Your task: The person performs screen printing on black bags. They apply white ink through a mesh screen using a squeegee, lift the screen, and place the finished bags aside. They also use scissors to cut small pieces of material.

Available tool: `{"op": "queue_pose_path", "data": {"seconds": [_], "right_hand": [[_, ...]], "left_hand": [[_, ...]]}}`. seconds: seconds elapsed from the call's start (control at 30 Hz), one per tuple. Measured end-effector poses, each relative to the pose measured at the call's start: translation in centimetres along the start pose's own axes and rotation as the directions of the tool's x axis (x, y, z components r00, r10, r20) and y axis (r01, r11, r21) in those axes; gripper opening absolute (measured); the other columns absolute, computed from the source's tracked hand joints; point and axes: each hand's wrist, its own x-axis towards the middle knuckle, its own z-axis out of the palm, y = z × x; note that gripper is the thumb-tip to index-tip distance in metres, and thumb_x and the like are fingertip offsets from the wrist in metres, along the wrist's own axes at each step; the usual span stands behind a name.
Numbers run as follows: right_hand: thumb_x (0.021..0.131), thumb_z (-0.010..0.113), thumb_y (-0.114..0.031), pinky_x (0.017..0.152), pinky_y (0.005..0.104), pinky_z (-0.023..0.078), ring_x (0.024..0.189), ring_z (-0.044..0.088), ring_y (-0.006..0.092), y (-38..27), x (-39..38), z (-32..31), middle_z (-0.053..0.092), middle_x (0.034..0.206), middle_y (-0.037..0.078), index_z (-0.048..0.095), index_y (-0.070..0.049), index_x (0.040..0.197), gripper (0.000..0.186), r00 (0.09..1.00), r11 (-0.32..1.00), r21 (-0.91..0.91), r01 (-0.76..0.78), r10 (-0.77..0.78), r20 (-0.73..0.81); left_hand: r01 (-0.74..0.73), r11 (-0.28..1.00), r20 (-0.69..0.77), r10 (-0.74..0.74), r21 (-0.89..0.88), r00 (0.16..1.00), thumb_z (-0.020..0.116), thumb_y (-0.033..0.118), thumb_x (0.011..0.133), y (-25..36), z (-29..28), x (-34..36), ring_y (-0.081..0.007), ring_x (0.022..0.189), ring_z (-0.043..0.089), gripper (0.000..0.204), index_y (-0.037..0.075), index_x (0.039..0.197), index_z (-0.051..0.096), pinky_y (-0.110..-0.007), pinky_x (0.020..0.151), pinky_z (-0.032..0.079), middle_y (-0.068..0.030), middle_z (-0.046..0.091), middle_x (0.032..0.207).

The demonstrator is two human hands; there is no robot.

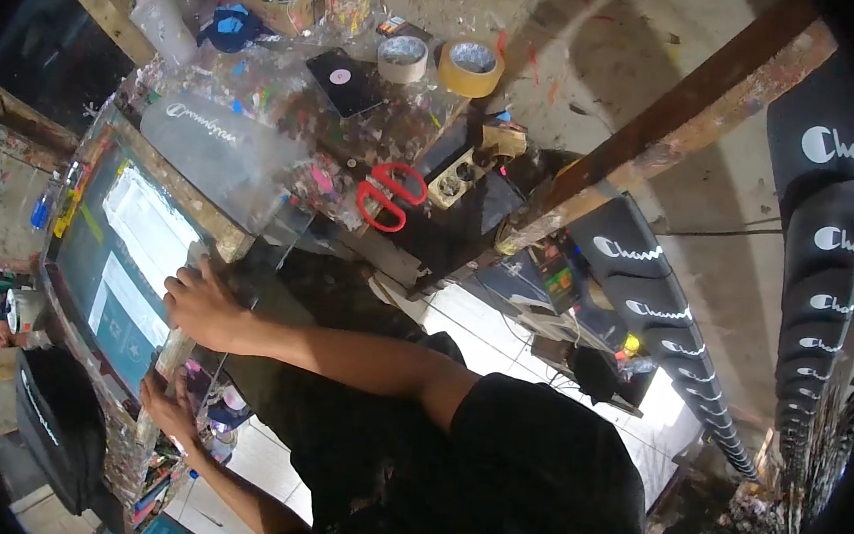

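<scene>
A screen printing frame [174, 353] with teal mesh and white rectangular patches [145, 220] lies on the cluttered bench to my left. My right hand [205, 312] is at its wooden near rail, fingers bent over the edge beside the white patch. Lower along the same rail is my left hand [169, 409], with fingers on both sides of the wood. Both hands seem closed on the rail, though the undersides of the fingers are hidden. A pale translucent sheet [210, 150] with a white print rests just past the frame.
Red-handled scissors [390, 196], a tan tape roll [471, 68], a white tape roll [402, 58] and a power strip [456, 178] sit beyond. A wooden beam [679, 126] slants across the right, near rows of printed black pieces [828, 238]. A black printed item [59, 424] is lower left.
</scene>
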Motion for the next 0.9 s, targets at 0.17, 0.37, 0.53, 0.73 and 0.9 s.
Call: {"op": "queue_pose_path", "data": {"seconds": [0.17,0.37,0.53,0.73,0.9], "right_hand": [[0.087,0.065,-0.025,0.111,0.0649,0.028,0.121,0.053,0.0278,-0.1,-0.1,0.1,0.059,0.115,0.008,0.069,-0.005,0.106,0.027,0.998,0.997,-0.076,0.022,-0.026,-0.052],[0.087,0.066,-0.026,0.107,0.0613,0.033,0.119,0.053,0.0267,0.4,-0.4,-0.2,0.060,0.113,0.008,0.070,-0.006,0.104,0.027,0.998,0.999,-0.039,-0.005,0.003,-0.055],[0.086,0.065,-0.023,0.105,0.0621,0.033,0.118,0.054,0.0268,0.4,-0.5,-0.6,0.060,0.115,0.009,0.070,-0.006,0.104,0.025,0.999,0.998,-0.055,0.021,-0.023,-0.031],[0.086,0.062,-0.018,0.105,0.0633,0.035,0.118,0.057,0.0279,0.5,0.3,-0.7,0.065,0.120,0.011,0.073,-0.009,0.101,0.021,0.995,0.988,-0.136,0.076,-0.066,0.073],[0.087,0.063,-0.017,0.092,0.0517,0.050,0.105,0.065,0.0268,2.2,4.4,-4.8,0.068,0.104,0.010,0.071,-0.007,0.099,0.017,0.881,0.883,-0.200,0.425,-0.352,0.317]], "left_hand": [[-0.033,0.999,-0.031,0.035,0.040,0.999,0.074,0.036,0.091,-1.1,0.4,-0.3,-0.0429,0.096,0.058,0.052,-0.007,0.120,0.063,-0.051,0.086,0.045,-0.0237,0.063,0.102],[0.039,0.996,0.036,-0.036,-0.080,0.999,0.074,0.033,0.091,1.2,-0.4,0.7,-0.0416,0.095,0.058,0.049,-0.008,0.117,0.063,-0.051,0.083,0.045,-0.0240,0.062,0.104],[0.047,0.993,0.085,-0.038,-0.109,0.996,0.075,0.031,0.091,1.3,-1.0,0.4,-0.0420,0.092,0.058,0.049,-0.009,0.115,0.062,-0.051,0.082,0.046,-0.0245,0.062,0.103],[0.128,0.982,0.067,-0.119,-0.136,0.991,0.084,0.028,0.081,1.9,-0.9,0.7,-0.0417,0.081,0.056,0.045,-0.005,0.100,0.062,-0.051,0.077,0.044,-0.0201,0.061,0.086],[0.147,0.989,0.053,-0.146,-0.008,0.988,0.087,0.030,0.074,3.2,-2.3,1.9,-0.0408,0.098,0.059,0.055,0.002,0.114,0.062,-0.050,0.085,0.048,-0.0198,0.064,0.105]]}}
